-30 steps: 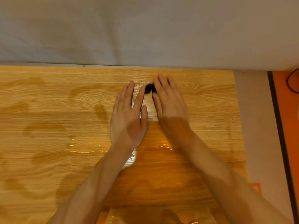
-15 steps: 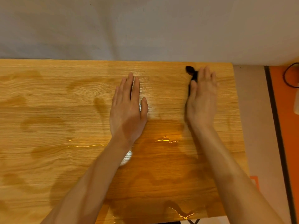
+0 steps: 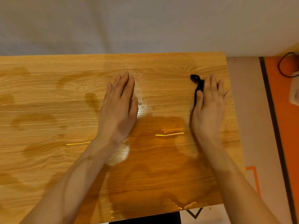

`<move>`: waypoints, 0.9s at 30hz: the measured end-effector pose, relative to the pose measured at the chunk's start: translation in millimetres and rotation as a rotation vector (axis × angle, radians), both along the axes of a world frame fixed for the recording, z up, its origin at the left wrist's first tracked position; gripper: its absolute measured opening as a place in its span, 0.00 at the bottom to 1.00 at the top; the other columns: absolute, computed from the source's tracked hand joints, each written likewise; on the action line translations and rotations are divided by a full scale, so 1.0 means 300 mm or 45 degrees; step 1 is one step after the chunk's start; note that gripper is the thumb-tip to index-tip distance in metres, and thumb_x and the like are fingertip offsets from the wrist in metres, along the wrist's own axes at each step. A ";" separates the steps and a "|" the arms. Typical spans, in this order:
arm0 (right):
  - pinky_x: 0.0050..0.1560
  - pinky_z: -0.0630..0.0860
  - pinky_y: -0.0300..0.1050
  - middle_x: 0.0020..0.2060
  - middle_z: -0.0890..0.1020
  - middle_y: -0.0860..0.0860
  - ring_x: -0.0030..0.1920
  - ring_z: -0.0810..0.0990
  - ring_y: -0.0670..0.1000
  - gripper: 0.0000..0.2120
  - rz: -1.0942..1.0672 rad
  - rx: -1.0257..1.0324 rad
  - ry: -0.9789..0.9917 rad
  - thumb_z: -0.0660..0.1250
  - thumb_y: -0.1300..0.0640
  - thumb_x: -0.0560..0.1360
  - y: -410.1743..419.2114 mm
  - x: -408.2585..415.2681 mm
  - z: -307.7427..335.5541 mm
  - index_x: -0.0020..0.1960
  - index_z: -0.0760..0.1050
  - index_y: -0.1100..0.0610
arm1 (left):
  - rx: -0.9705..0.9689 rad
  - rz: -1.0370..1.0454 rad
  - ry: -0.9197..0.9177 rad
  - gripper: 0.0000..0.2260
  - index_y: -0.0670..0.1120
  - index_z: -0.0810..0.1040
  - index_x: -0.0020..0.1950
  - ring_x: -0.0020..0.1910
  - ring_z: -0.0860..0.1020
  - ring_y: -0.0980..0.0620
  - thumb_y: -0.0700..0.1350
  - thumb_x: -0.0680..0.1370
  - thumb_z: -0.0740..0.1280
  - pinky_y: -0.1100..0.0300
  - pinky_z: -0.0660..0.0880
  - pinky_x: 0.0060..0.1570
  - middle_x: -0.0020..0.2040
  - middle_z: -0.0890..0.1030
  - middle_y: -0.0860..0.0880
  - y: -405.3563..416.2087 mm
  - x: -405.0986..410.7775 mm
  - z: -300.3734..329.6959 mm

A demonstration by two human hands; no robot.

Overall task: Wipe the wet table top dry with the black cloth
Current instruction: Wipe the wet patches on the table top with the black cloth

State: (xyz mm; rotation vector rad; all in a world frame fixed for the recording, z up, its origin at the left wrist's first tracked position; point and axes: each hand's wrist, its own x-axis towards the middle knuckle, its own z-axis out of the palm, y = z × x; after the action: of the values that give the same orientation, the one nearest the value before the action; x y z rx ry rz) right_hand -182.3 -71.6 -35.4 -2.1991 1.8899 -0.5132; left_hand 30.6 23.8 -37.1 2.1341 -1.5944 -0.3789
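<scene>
The wooden table top (image 3: 48,97) fills the view, with dark wet patches across its left side and a wide wet sheen in the near middle. My right hand (image 3: 208,105) lies flat with straight fingers on the black cloth (image 3: 196,82) near the table's right edge; only a strip of cloth shows at my thumb and fingertips. Flat on the table's middle, my left hand (image 3: 120,105) presses down with fingers together and holds nothing.
A pale wall (image 3: 145,23) runs along the table's far edge. Right of the table lies grey floor (image 3: 252,110), then an orange surface (image 3: 289,143) with a black cable (image 3: 282,67) and a white object (image 3: 294,92). Something dark (image 3: 145,219) sits under the near edge.
My right hand slid the black cloth from beside my left hand out to the table's right edge, then drew it slightly toward me. The left hand stayed flat in place.
</scene>
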 end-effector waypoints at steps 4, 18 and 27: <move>0.75 0.53 0.59 0.73 0.67 0.56 0.73 0.65 0.59 0.25 0.156 -0.221 0.141 0.61 0.60 0.80 0.107 0.212 -0.081 0.75 0.60 0.60 | 0.015 -0.026 0.001 0.23 0.41 0.60 0.81 0.82 0.53 0.47 0.43 0.85 0.56 0.60 0.41 0.80 0.82 0.58 0.44 0.100 -0.068 0.016; 0.76 0.57 0.52 0.74 0.65 0.58 0.75 0.61 0.56 0.23 0.002 -0.090 0.020 0.58 0.60 0.82 0.100 0.005 -0.018 0.75 0.60 0.64 | -0.001 -0.028 -0.102 0.24 0.39 0.59 0.81 0.82 0.52 0.46 0.44 0.85 0.54 0.52 0.49 0.81 0.82 0.57 0.43 0.128 -0.111 -0.027; 0.76 0.56 0.56 0.75 0.64 0.55 0.76 0.60 0.55 0.21 0.428 -0.095 0.201 0.56 0.59 0.83 0.160 -0.012 -0.028 0.76 0.61 0.60 | 0.031 -0.007 -0.141 0.23 0.39 0.59 0.81 0.82 0.52 0.47 0.44 0.86 0.53 0.54 0.47 0.81 0.82 0.57 0.43 0.124 -0.122 -0.018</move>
State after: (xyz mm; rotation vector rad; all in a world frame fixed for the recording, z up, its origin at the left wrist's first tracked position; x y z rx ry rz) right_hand -185.7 -23.5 -43.6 -2.6037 1.5377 -0.3640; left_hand -6.2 60.9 -42.3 2.2038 -1.6644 -0.2880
